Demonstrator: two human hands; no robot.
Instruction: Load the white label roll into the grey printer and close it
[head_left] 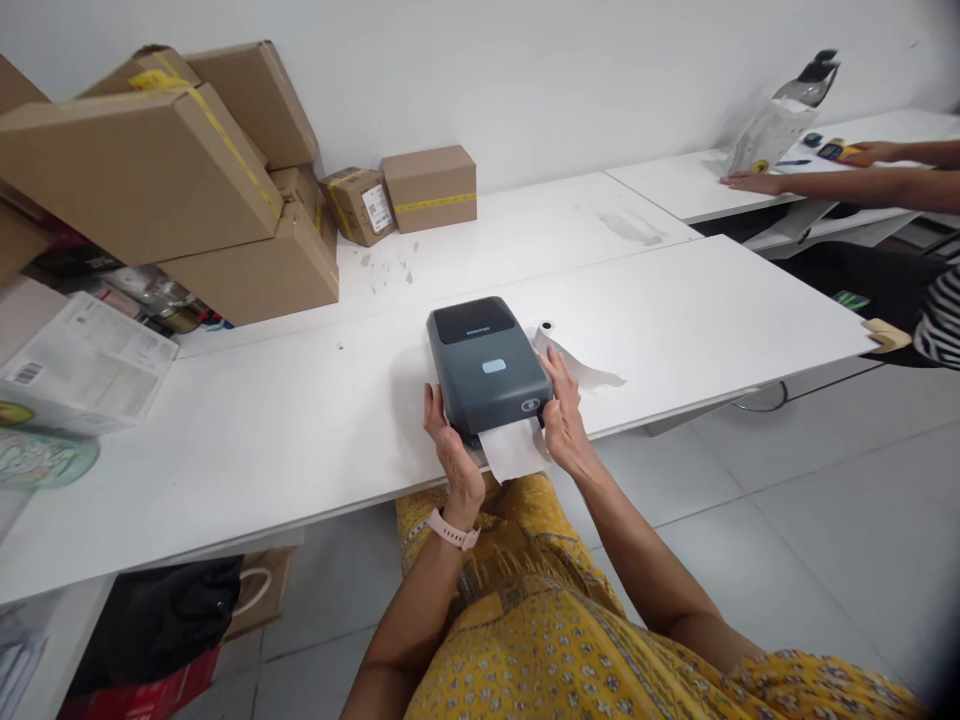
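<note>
A dark grey label printer [487, 365] rests on the white table near its front edge. White paper [514, 450] sticks out of the printer's near end and hangs past the table edge. My left hand [453, 446] lies along the printer's left side near the front corner, its fingers wrapped against the casing. At the opposite front corner, my right hand [564, 412] presses on the casing with its fingers along the side. A small paper roll [546, 328] with a loose strip [589, 372] lies just right of the printer.
Cardboard boxes [142, 175] are piled at the left, with two smaller boxes [430, 190] by the wall. A white carton [86, 350] sits at the far left. At the right, another person's arms [847, 188] reach over a neighbouring table beside a plastic bag [772, 135].
</note>
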